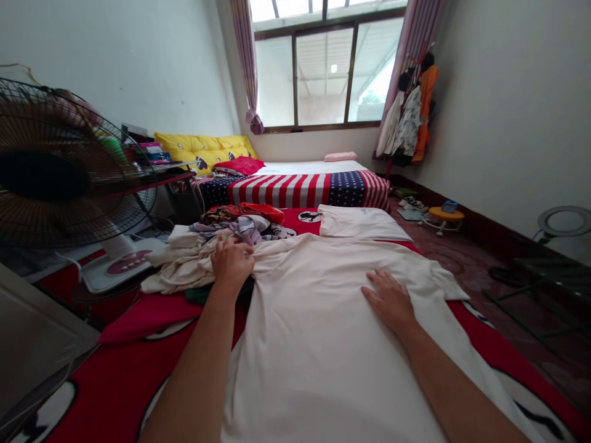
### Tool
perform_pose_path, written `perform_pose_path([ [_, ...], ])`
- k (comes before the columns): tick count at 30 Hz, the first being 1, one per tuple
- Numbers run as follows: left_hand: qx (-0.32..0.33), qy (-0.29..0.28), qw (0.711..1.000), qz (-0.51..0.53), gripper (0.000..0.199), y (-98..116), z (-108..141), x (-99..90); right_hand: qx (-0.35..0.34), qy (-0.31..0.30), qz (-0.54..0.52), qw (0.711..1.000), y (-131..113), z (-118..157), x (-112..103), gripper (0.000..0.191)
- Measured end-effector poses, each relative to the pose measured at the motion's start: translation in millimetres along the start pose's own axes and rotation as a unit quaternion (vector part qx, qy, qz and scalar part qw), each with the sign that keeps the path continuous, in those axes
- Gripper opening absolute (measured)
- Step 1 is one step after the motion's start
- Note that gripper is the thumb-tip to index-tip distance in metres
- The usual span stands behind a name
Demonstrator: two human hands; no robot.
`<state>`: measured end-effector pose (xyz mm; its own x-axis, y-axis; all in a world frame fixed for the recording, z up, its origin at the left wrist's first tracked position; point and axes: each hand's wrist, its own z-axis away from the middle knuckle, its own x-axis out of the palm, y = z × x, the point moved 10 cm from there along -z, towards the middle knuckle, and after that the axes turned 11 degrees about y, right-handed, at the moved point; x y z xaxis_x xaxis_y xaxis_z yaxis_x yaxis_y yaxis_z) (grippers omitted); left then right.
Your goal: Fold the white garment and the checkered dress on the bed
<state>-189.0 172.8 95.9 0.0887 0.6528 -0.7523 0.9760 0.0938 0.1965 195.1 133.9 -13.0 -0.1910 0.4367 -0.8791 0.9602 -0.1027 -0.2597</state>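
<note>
Loosely spread, the fingers of the right hand (391, 303) lie on the cream shirt (323, 320), palm down, right of its middle. Those of the left hand (232, 264) are bent at the shirt's far left corner, where its cloth meets the heap of clothes (184, 271); whether they pinch any fabric I cannot tell.

The shirt is spread beneath and between the hands, its long axis running away from the person, towards the window (323, 77). Most of its body lies on the near side of the fingers, widening towards the bottom of the view, while a short sleeve (447, 282) reaches out at the far right. The right hand is nearer that sleeve; the left is nearer the far left corner and the heap.

Under the shirt is a red patterned cover (111, 394). Just past the shirt's far edge, to the right, a white folded garment (360, 223) lies flat. Left of the heap stands a fan (46, 175), and farther off is a bed with a stars-and-stripes cover (286, 191).
</note>
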Motion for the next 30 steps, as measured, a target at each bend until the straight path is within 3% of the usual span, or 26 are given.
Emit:
perform_pose_path([
  [10, -0.088, 0.077, 0.993, 0.009, 0.028, 3.2, -5.3, -20.9, 0.012, -0.009, -0.017, 1.0, -0.4, 0.0, -1.8, 0.044],
  [14, -0.116, 0.011, 0.978, 0.174, 0.014, 23.9, -32.0, -6.2, 0.019, -0.002, -0.028, 0.999, 0.7, -0.3, -1.4, 0.043],
  [19, -0.121, -0.132, 0.912, 0.369, 0.013, 95.8, -47.4, 29.1, 0.016, 0.01, -0.045, 0.999, 1.4, -0.3, -3.1, 0.042],
  [21, -0.101, -0.191, 0.879, 0.425, 0.021, 130.7, -36.2, 36.8, 0.015, 0.008, -0.055, 0.998, 1.8, 0.1, -3.9, 0.041],
  [23, -0.069, -0.254, 0.822, 0.506, 0.032, 162.3, -16.3, 35.7, 0.016, 0.007, -0.067, 0.998, 2.5, 0.3, -5.1, 0.039],
  [25, -0.036, -0.302, 0.765, 0.567, 0.045, 177.8, 6.9, 26.1, 0.017, 0.005, -0.079, 0.997, 3.2, 0.4, -6.0, 0.036],
  [26, -0.022, -0.318, 0.754, 0.575, 0.049, 176.9, 18.3, 20.4, 0.017, 0.004, -0.085, 0.996, 3.4, 0.3, -6.2, 0.035],
  [27, -0.009, -0.327, 0.76, 0.562, 0.051, 169.9, 29.1, 15.5, 0.018, 0.003, -0.091, 0.996, 3.5, 0.2, -6.3, 0.034],
  [30, 0.042, -0.321, 0.838, 0.44, 0.045, 124.5, 57.8, 1.6, 0.022, 0.004, -0.101, 0.995, 4.1, -0.8, -6.2, 0.034],
])
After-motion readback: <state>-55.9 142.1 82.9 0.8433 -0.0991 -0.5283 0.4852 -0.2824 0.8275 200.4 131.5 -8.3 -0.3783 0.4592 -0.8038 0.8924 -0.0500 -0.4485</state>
